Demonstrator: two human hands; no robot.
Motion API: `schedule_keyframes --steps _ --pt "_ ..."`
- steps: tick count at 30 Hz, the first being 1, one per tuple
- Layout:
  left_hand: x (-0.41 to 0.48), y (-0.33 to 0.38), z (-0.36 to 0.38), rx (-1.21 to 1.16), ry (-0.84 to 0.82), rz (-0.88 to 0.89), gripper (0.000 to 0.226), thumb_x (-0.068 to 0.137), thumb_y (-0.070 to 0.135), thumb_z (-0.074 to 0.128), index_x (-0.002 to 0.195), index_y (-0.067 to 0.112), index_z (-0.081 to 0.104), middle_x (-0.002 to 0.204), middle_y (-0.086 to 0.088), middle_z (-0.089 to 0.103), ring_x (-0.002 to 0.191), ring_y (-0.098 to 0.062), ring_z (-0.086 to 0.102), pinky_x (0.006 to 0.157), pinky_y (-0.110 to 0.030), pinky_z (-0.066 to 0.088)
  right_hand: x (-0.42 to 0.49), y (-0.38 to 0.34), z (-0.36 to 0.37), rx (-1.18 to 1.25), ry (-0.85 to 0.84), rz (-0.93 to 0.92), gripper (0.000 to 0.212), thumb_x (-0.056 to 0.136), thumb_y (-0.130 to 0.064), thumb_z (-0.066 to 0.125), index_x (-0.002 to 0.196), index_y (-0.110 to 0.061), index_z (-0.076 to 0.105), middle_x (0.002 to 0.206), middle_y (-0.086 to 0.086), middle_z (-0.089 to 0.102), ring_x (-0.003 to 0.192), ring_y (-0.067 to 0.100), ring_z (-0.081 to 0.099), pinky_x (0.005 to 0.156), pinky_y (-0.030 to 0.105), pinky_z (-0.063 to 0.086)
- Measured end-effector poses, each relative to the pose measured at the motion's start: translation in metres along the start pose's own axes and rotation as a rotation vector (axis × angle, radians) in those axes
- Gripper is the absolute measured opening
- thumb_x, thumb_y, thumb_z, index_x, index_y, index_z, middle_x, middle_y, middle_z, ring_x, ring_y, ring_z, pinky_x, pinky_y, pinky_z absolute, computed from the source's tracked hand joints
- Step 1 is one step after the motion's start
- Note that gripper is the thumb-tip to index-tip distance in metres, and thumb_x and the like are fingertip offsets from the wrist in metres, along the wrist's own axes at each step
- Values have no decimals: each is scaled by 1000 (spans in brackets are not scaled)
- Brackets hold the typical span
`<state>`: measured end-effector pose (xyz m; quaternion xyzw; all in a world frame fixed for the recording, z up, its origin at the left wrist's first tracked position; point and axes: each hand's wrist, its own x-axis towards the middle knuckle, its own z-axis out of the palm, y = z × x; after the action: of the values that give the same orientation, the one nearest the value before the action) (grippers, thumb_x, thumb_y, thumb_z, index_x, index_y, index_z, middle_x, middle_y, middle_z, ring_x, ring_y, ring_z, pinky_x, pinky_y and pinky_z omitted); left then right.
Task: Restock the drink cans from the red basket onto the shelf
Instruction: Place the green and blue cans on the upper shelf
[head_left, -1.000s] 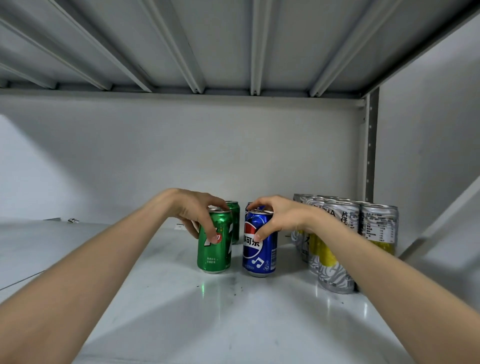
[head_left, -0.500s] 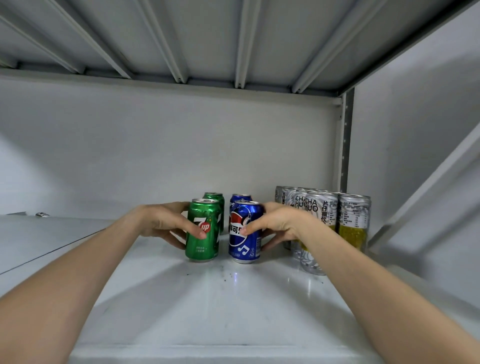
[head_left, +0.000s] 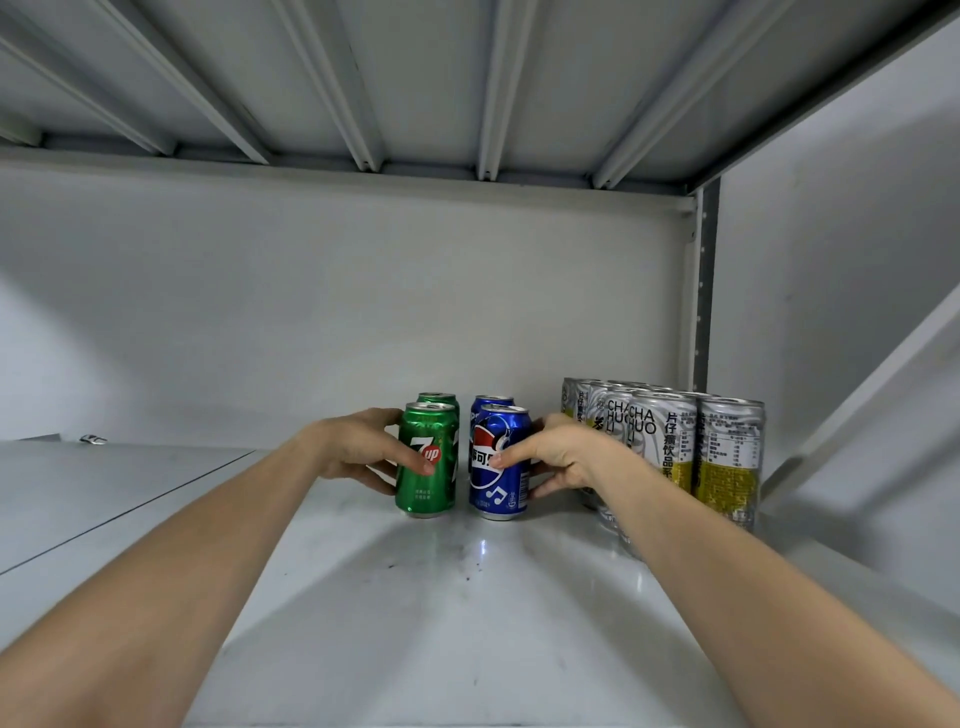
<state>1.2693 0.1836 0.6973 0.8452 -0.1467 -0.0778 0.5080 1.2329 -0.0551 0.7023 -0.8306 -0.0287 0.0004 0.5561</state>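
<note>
Green can (head_left: 426, 493) and blue can (head_left: 496, 491) stand well behind shelf (head_left: 415, 623) edge.

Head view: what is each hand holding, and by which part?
The left hand grips the front green 7up can round its side wall, about mid-height. The right hand grips the front blue Pepsi can the same way.

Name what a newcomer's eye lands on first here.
The two bright cans at the middle of the grey shelf draw the eye first. A green 7up can is gripped by the left hand and a blue Pepsi can by the right hand, both upright and side by side. Next comes the block of silver-and-yellow cans packed at the shelf's right end.
</note>
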Motion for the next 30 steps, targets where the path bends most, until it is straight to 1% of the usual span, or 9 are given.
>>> schedule_keyframes --steps 3,5,11,15,16,20,24,27,30 --pt "9 4 -4 22 11 -15 77 70 2 84 136 21 47 119 -9 68 106 -28 68 90 -45 56 12 -2 2 14 34 17 63 66 1 85 122 -3 57 119 14 65 111 28 60 82 51 53" --pt "15 4 -6 23 19 -26 80 70 1 84 137 20 46 120 -9 68 106 -28 68 89 -44 57 19 -2 3 27 48 21 65 65 1 85 123 -3 56 121 14 64 115 30 58 81 51 52" --pt "31 -3 -7 4 56 -6 79 70 3 85 135 20 45 115 -8 69 102 -24 69 89 -43 57 39 2 5 74 58 22 58 66 2 84 117 -6 59 116 12 65 111 28 59 80 48 51" --pt "41 -11 -5 -21 103 27 77 70 6 85 135 18 45 112 -9 69 100 -23 70 88 -41 58 50 6 5 118 62 14 48 66 4 84 105 -11 61 112 11 67 105 26 59 80 48 51" --pt "43 -13 -4 -24 115 36 75 71 6 85 134 17 45 110 -9 69 100 -23 69 88 -41 58 52 8 6 133 61 13 49 65 4 84 105 -11 61 113 12 67 105 27 60 79 47 52" --pt "49 -14 0 -34 136 59 73 72 7 84 134 16 46 109 -9 69 100 -23 69 88 -42 57 52 12 8 194 63 2 45 67 5 82 101 -12 58 107 12 67 97 27 62 60 37 50" --pt "52 -15 0 -34 134 60 76 72 7 84 136 17 44 109 -9 68 99 -22 69 86 -39 58 51 13 8 211 62 -14 46 69 5 82 102 -13 56 100 9 66 94 26 62 59 35 49" --pt "52 -16 0 -37 136 57 77 73 7 84 137 16 43 109 -8 68 99 -21 69 85 -38 58 50 14 8 218 63 -25 49 69 5 82 106 -13 55 100 8 66 95 26 62 62 36 51" --pt "50 -17 1 -36 146 56 77 73 8 84 137 16 43 109 -8 68 98 -20 69 81 -35 59 49 15 8 224 71 -34 50 70 5 81 108 -12 53 99 6 65 97 26 61 77 42 51"
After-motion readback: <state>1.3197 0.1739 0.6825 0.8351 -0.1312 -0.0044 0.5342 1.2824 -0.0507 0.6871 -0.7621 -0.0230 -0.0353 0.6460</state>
